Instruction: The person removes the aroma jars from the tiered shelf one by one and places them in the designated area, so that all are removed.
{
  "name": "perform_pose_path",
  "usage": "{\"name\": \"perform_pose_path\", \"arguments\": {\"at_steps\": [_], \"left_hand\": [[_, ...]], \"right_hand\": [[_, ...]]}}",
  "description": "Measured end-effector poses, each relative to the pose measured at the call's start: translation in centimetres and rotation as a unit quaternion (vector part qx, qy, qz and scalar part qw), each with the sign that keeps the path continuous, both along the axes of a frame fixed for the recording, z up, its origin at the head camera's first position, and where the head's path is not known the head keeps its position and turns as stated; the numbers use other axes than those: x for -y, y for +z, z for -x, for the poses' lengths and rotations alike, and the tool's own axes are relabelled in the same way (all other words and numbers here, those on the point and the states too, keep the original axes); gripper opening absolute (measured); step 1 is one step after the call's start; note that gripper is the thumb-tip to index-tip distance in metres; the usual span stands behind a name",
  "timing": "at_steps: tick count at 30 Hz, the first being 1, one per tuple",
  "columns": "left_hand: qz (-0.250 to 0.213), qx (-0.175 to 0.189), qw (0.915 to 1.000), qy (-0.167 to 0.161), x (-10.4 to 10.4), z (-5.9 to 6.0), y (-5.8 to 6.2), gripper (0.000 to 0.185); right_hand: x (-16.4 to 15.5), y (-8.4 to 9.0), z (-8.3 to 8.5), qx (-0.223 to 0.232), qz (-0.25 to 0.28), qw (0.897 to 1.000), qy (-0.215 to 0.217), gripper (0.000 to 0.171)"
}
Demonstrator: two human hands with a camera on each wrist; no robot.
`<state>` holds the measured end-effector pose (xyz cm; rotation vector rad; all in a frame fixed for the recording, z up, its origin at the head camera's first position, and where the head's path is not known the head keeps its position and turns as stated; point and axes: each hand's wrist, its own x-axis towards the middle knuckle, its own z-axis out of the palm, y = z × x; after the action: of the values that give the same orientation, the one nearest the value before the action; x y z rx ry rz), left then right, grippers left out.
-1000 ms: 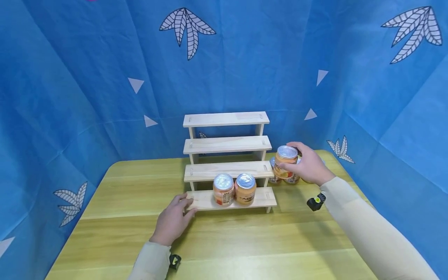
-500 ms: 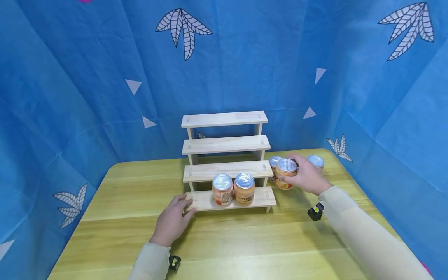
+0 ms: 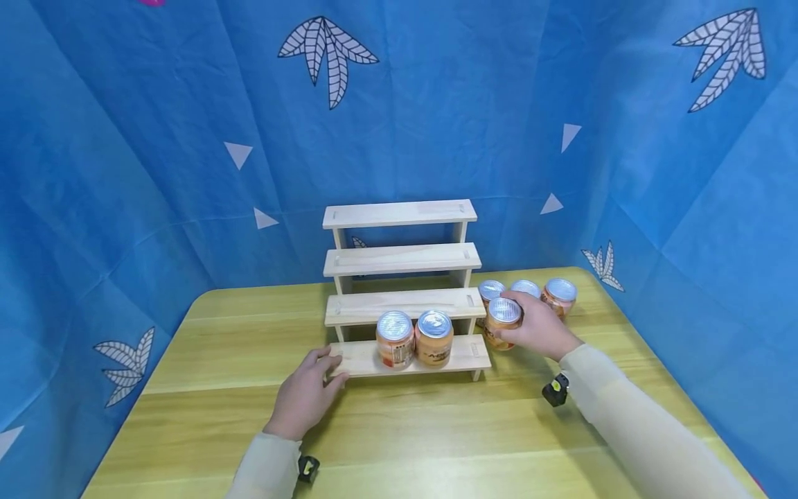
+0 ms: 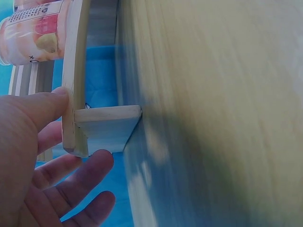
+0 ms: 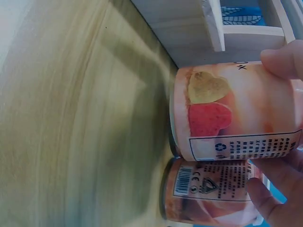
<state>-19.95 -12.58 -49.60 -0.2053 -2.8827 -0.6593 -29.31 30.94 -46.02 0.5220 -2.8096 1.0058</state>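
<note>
A pale wooden four-step display stand (image 3: 402, 260) stands on the table. Its lowest step carries two orange fruit cans (image 3: 395, 339) with silver lids, side by side. At that step's left end, my left hand (image 3: 305, 395) pinches the board; the left wrist view puts the thumb (image 4: 52, 101) against it, other fingers around the end. To the stand's right, my right hand (image 3: 539, 329) grips another fruit can (image 5: 227, 111) upright between thumb and fingers. Its base is close to the table; whether it touches is unclear. A second can (image 5: 208, 194) lies right beside it in the right wrist view.
Several more fruit cans (image 3: 559, 294) stand behind the right hand, near the table's back right corner. A blue patterned cloth (image 3: 436, 104) hangs behind the wooden table (image 3: 399, 436) and along its sides. The stand's upper steps rise just left of the cans.
My right hand has brought its can down and toward me, in front of the other cans, which now show more. The left hand has stayed at the stand's end.
</note>
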Motion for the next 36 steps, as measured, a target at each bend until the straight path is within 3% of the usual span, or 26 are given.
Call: {"name": "perform_pose_path", "arguments": {"at_steps": [6,21,28,36], "left_hand": [[0.000,0.001,1.0000,-0.001,0.0,0.0,-0.1,0.045],[0.002,0.004,1.0000,0.001,0.1,0.1,-0.2,0.045],[0.000,-0.005,1.0000,0.003,0.0,0.1,-0.1,0.044],[-0.001,-0.017,0.9998,-0.004,-0.2,-0.3,0.2,0.041]], "right_hand": [[0.3,-0.8,0.1,0.002,0.009,1.000,0.007,0.068],[0.4,-2.4,0.5,0.017,0.019,1.000,-0.001,0.070],[0.3,-2.0,0.8,0.017,0.011,1.000,0.005,0.075],[0.3,-0.4,-0.1,0.003,-0.003,1.000,-0.004,0.078]]}}
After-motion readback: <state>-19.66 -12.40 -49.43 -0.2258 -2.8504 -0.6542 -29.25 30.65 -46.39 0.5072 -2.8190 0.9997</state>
